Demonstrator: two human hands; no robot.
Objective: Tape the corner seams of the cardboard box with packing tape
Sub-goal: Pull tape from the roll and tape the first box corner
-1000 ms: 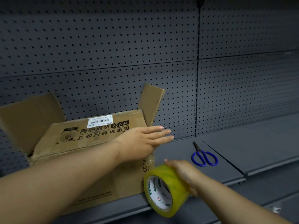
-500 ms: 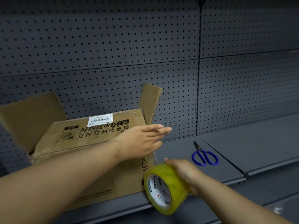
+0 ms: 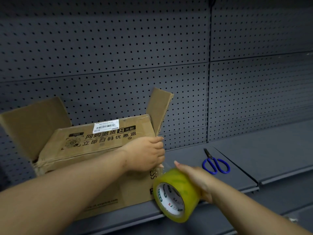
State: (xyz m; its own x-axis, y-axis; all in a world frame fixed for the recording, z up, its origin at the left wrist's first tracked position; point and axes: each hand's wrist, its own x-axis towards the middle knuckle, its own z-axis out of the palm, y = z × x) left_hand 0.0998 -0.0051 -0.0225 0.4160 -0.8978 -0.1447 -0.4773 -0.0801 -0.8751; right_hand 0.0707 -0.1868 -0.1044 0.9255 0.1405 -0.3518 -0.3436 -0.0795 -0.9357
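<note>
**Both hands at the box's right corner, tape roll in the right**

The left hand (image 3: 145,154) sits at centre frame, its fingers curled round the right-hand vertical corner of the cardboard box (image 3: 108,145) and gripping that edge. Its forearm runs in from the lower left, across the box front.

Just below and to the right, the right hand (image 3: 194,181) holds the roll of packing tape (image 3: 179,185). The palm wraps the roll's far side and the thumb lies along the top; the other fingers are hidden behind the roll. The yellowish roll is tilted, its white printed core facing the lower left, and it hangs close to the box's lower right corner, over the front edge of the shelf (image 3: 271,150). A faint clear strip seems to run from the roll up to the corner under the left hand, though it is hard to make out.

The box stands on the shelf in the lower left of the frame. A printed panel with a white barcode label (image 3: 105,126) faces up and forward. 2 flaps stand open: the left flap (image 3: 33,124) and the right flap (image 3: 160,109).

Blue-handled scissors (image 3: 211,157) lie on the shelf right of centre, well apart from the box. A dark pegboard wall (image 3: 118,48) fills the upper frame.
</note>
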